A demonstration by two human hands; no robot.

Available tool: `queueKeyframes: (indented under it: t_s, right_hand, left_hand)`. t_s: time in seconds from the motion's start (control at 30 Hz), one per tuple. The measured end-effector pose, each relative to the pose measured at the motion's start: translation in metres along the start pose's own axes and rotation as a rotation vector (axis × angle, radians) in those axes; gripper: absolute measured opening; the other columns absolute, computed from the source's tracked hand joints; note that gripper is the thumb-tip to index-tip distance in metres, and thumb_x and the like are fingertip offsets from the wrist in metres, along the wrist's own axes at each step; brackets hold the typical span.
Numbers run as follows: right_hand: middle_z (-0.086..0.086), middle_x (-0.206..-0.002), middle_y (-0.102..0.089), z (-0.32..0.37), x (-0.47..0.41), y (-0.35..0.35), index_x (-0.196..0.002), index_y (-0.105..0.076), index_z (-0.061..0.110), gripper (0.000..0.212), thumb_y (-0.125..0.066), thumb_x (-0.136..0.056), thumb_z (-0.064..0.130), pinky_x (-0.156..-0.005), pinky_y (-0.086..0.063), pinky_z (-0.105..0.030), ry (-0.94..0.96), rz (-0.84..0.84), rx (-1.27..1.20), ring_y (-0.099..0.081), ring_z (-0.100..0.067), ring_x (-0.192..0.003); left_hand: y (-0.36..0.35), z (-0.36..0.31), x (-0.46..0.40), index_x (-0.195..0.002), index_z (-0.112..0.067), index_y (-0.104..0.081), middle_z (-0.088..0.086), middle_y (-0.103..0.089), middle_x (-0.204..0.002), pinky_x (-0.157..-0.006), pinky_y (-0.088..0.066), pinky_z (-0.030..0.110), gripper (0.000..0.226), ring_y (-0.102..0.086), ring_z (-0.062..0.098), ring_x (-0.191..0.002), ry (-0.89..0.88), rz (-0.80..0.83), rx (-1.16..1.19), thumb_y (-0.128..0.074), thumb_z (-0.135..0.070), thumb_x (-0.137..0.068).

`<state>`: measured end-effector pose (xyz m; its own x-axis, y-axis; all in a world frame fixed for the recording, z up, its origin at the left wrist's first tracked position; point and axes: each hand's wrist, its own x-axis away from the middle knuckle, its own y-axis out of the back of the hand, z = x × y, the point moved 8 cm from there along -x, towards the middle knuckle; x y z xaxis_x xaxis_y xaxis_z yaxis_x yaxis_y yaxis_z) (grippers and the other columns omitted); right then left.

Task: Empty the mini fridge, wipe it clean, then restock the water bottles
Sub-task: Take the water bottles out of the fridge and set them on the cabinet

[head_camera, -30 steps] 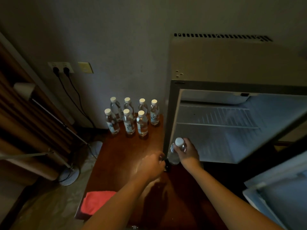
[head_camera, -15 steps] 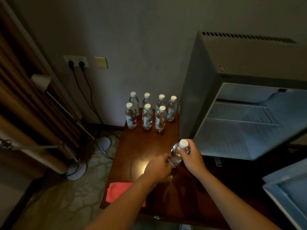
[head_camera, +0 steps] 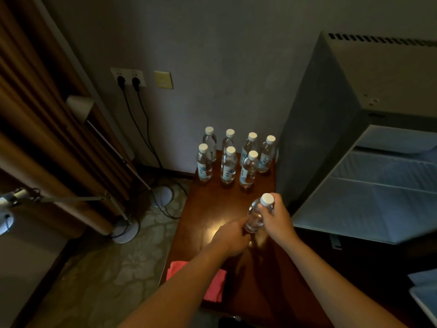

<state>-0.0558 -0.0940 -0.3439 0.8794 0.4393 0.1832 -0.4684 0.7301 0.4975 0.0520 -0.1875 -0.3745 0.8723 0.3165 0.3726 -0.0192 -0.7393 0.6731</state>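
One pink cloth lies at the near left edge of a wooden table. Above the table, the right hand grips one water bottle near its cap; the left hand, fingers curled, touches its base. Seven bottles stand farther back. At right, one mini fridge stands open.

Two forearms enter from the 6 o'clock edge. Both are bare to the frame limit; no sleeve, cuff or glove observed. Left hand and right hand: no ring, watch, band or marking discernible in the dim light. Fingernail detail too blurred to assess.
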Motion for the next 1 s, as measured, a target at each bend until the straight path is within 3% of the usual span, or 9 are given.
queueKeyframes:
  t_s: [0.27, 0.6, 0.77, 1.0]
  right_hand:
    - [0.002, -0.126, -0.052, 0.001, -0.04, 0.003, -0.124, -0.045, 0.027, 0.031, -0.059, -0.096, 0.024, -0.084, -0.039, -0.027, -0.04, -0.056, 0.072, -0.048, -0.013, -0.112]
    - [-0.004, -0.13, -0.048, -0.023, -0.072, 0.001, -0.123, -0.047, 0.026, 0.031, -0.06, -0.095, 0.02, -0.101, -0.045, -0.043, -0.191, -0.122, 0.03, -0.049, -0.026, -0.122]
    - [-0.006, -0.139, -0.044, -0.025, -0.079, 0.0, -0.134, -0.043, 0.023, 0.04, -0.056, -0.097, 0.019, -0.105, -0.043, -0.044, -0.229, -0.174, 0.013, -0.045, -0.027, -0.129]
    - [-0.005, -0.145, -0.039, -0.021, -0.093, -0.001, -0.14, -0.037, 0.023, 0.044, -0.053, -0.099, 0.019, -0.104, -0.042, -0.042, -0.272, -0.183, 0.007, -0.041, -0.027, -0.133]
  left_hand:
    - [0.007, -0.001, -0.052, -0.148, -0.047, -0.035, 0.001, -0.059, -0.136, -0.096, -0.051, 0.037, 0.059, -0.063, 0.024, -0.11, 0.067, 0.106, 0.006, -0.053, -0.03, -0.095]
    - [-0.002, -0.005, -0.104, -0.146, -0.048, -0.038, 0.003, -0.064, -0.129, -0.095, -0.049, 0.034, 0.051, -0.06, 0.022, -0.114, 0.082, 0.141, 0.007, -0.05, -0.041, -0.097]
    - [-0.003, -0.001, -0.115, -0.149, -0.047, -0.035, 0.002, -0.062, -0.132, -0.09, -0.044, 0.027, 0.056, -0.058, 0.021, -0.119, 0.085, 0.132, 0.006, -0.051, -0.038, -0.097]
    - [0.003, -0.003, -0.126, -0.148, -0.048, -0.035, 0.002, -0.065, -0.126, -0.09, -0.047, 0.028, 0.057, -0.061, 0.021, -0.113, 0.063, 0.135, 0.01, -0.053, -0.034, -0.096]
